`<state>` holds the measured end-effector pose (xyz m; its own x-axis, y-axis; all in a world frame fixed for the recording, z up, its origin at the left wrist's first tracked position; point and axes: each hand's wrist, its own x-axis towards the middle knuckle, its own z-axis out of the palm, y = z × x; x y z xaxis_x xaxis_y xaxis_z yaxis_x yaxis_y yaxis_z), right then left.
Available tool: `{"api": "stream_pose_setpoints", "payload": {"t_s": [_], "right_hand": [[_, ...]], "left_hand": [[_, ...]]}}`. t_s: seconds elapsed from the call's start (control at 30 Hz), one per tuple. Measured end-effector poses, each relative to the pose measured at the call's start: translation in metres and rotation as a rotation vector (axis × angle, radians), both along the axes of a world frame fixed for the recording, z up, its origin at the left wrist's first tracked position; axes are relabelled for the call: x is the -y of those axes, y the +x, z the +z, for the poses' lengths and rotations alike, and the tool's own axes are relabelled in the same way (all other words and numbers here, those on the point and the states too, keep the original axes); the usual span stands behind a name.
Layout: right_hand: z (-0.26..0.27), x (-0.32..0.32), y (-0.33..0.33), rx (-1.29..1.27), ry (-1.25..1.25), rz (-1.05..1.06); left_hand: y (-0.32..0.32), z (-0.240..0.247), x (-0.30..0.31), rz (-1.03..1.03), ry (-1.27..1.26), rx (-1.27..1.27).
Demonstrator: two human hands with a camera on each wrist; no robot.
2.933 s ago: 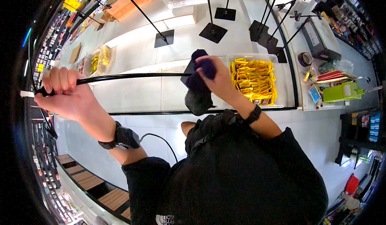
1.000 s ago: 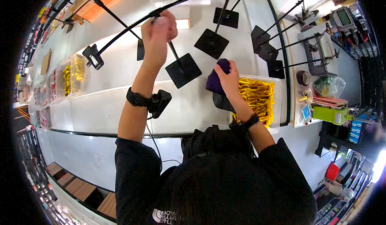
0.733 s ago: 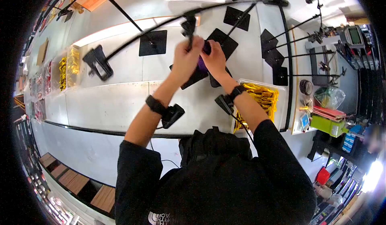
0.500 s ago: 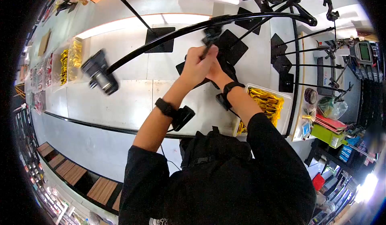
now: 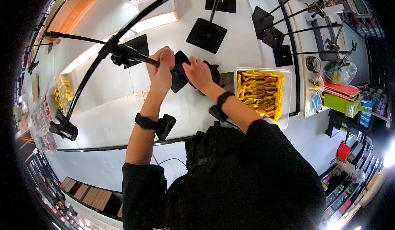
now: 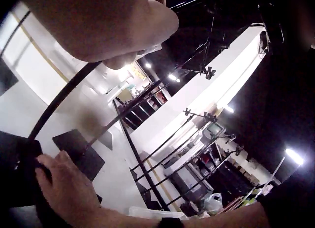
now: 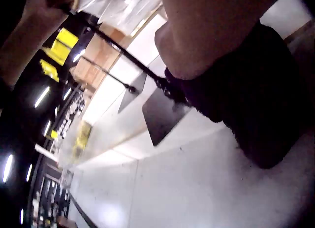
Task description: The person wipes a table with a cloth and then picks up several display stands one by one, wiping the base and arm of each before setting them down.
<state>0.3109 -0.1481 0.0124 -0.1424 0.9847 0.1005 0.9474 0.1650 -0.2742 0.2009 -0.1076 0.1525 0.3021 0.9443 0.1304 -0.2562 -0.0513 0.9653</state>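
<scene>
My left hand (image 5: pixel 161 69) grips the upper pole (image 7: pixel 123 50) of a black clip stand, whose crossbar (image 5: pixel 84 80) has a clip (image 5: pixel 63 127) at its near end. In the right wrist view this pole runs down to a square base plate (image 7: pixel 162 114) on the white table. My right hand (image 5: pixel 198 74) holds a dark purple cloth (image 7: pixel 261 95) at the low end of the pole, close over the plate. Part of the cloth hangs toward the table, and the fingers on it are largely hidden in the right wrist view.
Beside my right forearm stands a clear bin (image 5: pixel 286 102) of yellow packets. Other black stands have base plates (image 5: pixel 206 35) behind my hands and along the right edge. Further bins (image 5: pixel 68 92) sit at the left; a green box (image 5: pixel 341 104) lies on the right counter.
The stand, earlier held sideways with its pole along the table, now stands up from its base. My left hand moved right to the pole; the cloth stayed in my right hand.
</scene>
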Motion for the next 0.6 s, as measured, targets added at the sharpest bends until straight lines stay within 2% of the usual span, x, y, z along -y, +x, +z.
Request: {"api": "stream_pose_setpoints", "payload": {"t_s": [0.1,0.23,0.3,0.37,0.43,0.5,0.53,0.6], "right_hand": [[-0.002,-0.009,-0.011,0.007,0.054,-0.092],[-0.007,0.023,-0.021,-0.035,0.145,-0.15],[-0.007,0.036,-0.022,-0.113,0.182,-0.114],[-0.01,0.05,-0.034,-0.039,0.144,0.023],[-0.012,0.044,-0.059,-0.101,0.11,0.098],[0.002,0.026,-0.076,-0.034,0.146,0.123],[-0.009,0.016,-0.089,-0.074,0.244,0.092],[-0.007,0.01,-0.096,-0.029,0.236,0.114]], "left_hand": [[0.001,-0.002,-0.003,0.012,0.015,-0.012],[0.001,-0.001,-0.004,0.003,0.019,0.0],[0.001,-0.003,-0.002,-0.013,0.028,-0.004],[0.004,0.001,-0.002,0.006,0.015,0.034],[-0.001,-0.004,-0.003,0.002,0.02,0.026],[-0.006,-0.009,-0.004,-0.011,0.003,0.035],[0.0,-0.003,-0.001,0.002,0.003,0.075],[0.003,-0.003,-0.001,0.027,-0.01,0.058]]}}
